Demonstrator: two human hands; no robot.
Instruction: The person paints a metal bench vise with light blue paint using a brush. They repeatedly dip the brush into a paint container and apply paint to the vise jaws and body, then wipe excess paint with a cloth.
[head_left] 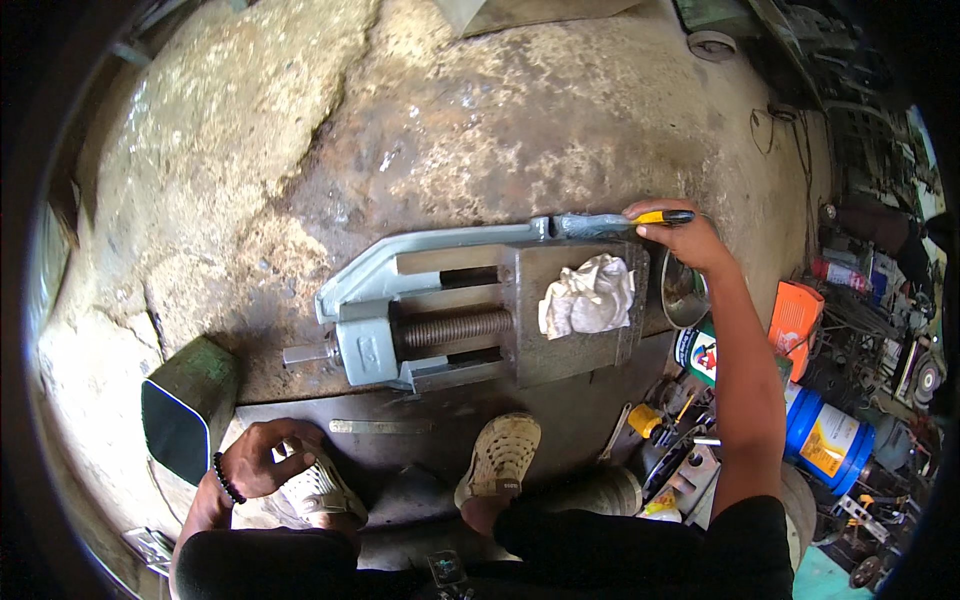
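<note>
A large machine vise [370, 350] with grey-painted parts lies before me, its threaded screw [455, 328] exposed in the middle. On its bare metal block rests a crumpled white rag [588, 297]. At the far right end of the vise, my right hand [682, 238] is closed around a paintbrush [662, 217] with a yellow and black handle. The brush lies along the wet-looking grey far rail; its bristles are hard to make out. My left hand [268, 460], loosely curled with fingers apart and nothing in it, hangs beside my left shoe.
Beside my right wrist stands a round metal bowl [684, 292], with a green can [697, 352] nearer. A blue bucket [828, 440], an orange case [796, 328] and scattered tools crowd the right. At left sits a green square tube [200, 390]; a flat metal strip [380, 427] lies near my feet.
</note>
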